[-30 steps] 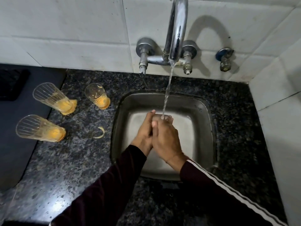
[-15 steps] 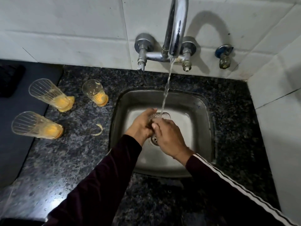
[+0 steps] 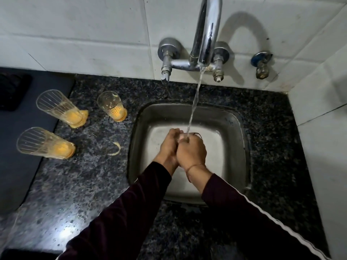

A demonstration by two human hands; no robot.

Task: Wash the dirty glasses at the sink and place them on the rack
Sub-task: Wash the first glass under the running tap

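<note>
Over the steel sink [image 3: 232, 128], my left hand [image 3: 169, 145] and my right hand [image 3: 191, 152] are wrapped together around a clear glass [image 3: 196, 134]; only a bit of its rim shows between the fingers. Water streams from the chrome tap [image 3: 206, 30] onto my hands and the glass. Three dirty glasses with orange residue stand on the dark granite counter [image 3: 84, 184] to the left: one small [image 3: 112, 106] near the sink, two tall ones [image 3: 60, 108] [image 3: 43, 144] further left.
A curl of peel [image 3: 116, 149] lies on the counter beside the sink. A dark mat [image 3: 18, 147] covers the far left. White tiled walls [image 3: 93, 34] close the back and right; a small valve [image 3: 262, 65] sticks out right of the tap.
My hands have closed more tightly over the glass, hiding most of the rim that showed half a second ago. The water keeps running; the three glasses on the counter have not moved.
</note>
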